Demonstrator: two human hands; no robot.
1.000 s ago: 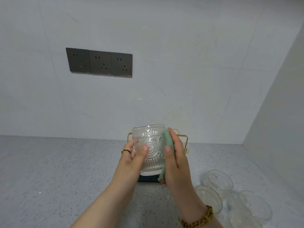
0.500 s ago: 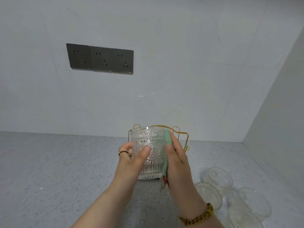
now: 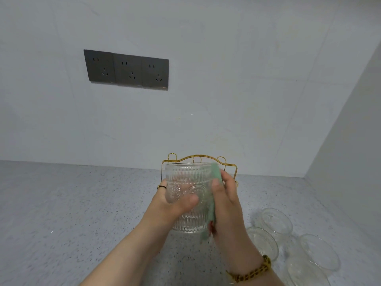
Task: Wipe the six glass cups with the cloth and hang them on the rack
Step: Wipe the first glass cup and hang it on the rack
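Speckled grey counter runs to a white tiled wall carrying a dark triple socket panel. Gold wire rack stands at the back of the counter, directly behind the hands; no cup hangs on any part of it that shows. Four glass cups lie clustered on the counter at lower right, well apart from the rack. One ribbed glass cup is held upright in the air in front of the rack. Left hand grips its near wall, thumb across the front, fingers wrapped behind. Right hand presses the green cloth flat against the cup's right side, fingers closed over the fabric. Change over the last second: the embossed medallion has moved leftward across the cup face and the left thumb sits lower, so the cup is being turned against the cloth. Judgement: outer wall wipe is in progress on an early cup; hanging not yet begun.
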